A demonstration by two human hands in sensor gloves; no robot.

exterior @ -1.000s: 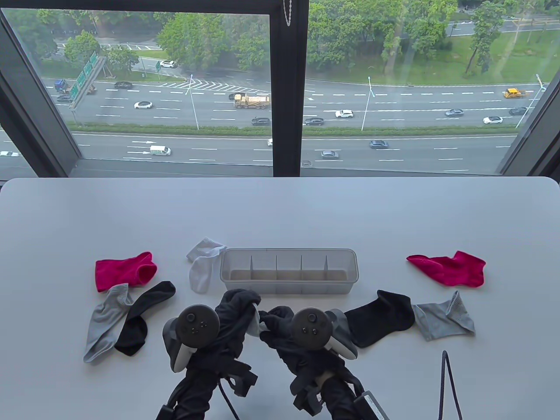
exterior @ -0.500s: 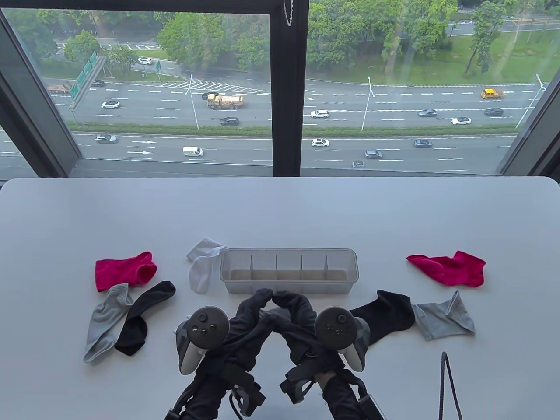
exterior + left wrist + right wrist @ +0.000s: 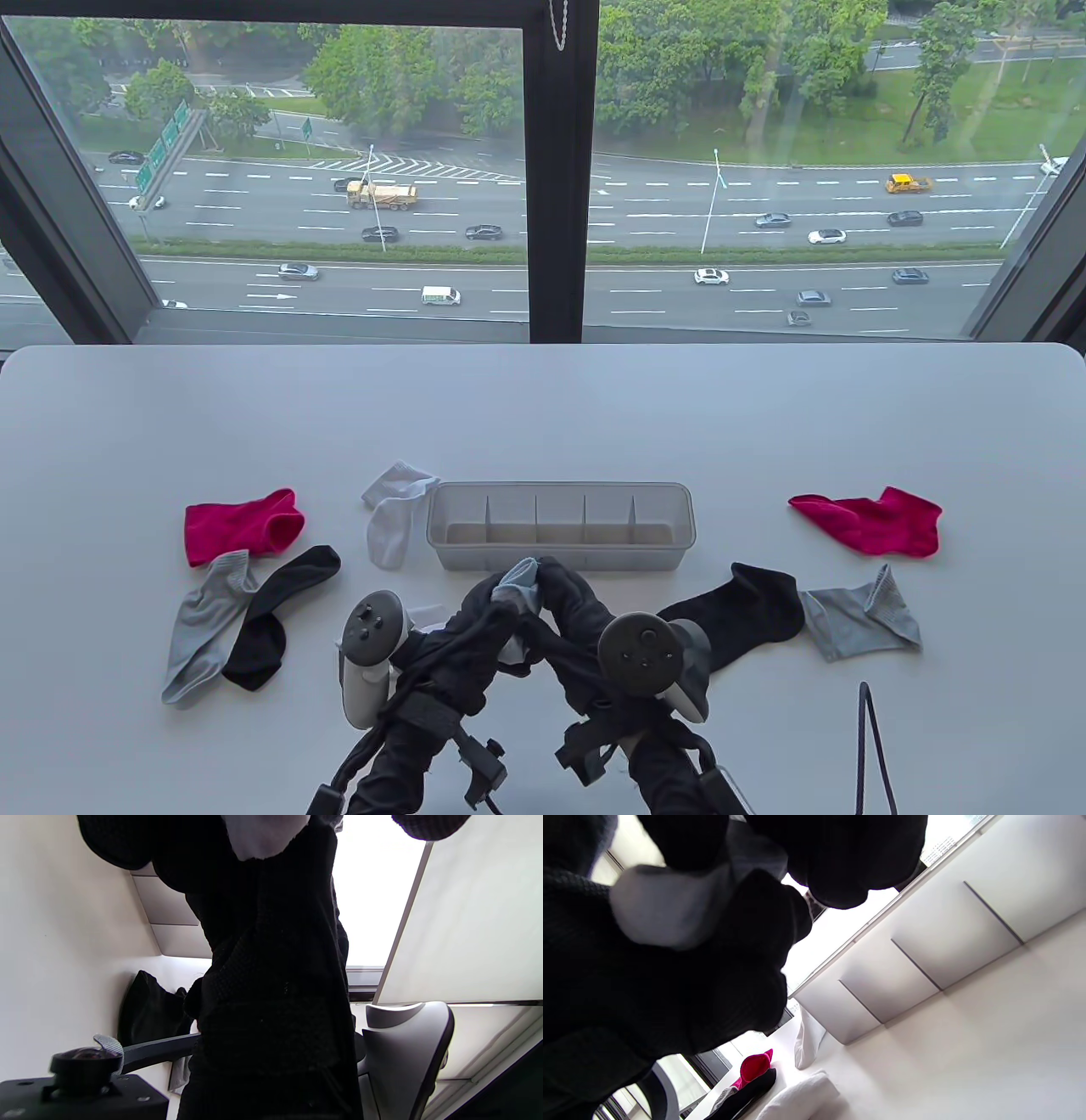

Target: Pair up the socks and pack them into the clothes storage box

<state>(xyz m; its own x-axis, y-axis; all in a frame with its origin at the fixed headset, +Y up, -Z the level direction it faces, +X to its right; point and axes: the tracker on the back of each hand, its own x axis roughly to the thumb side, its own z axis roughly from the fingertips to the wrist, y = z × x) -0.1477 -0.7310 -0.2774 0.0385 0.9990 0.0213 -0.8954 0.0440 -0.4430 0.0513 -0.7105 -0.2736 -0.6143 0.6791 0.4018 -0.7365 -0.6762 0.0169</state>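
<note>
Pale grey knit, a bunched sock [image 3: 519, 584] shows only in part: we clasp it between our left hand [image 3: 475, 632] and right hand [image 3: 577, 611], each grip curled around it, just before the ribbed translucent storage box [image 3: 560, 526] on the counter [image 3: 543, 407]. Both wrist views are mostly dark glove.
</note>
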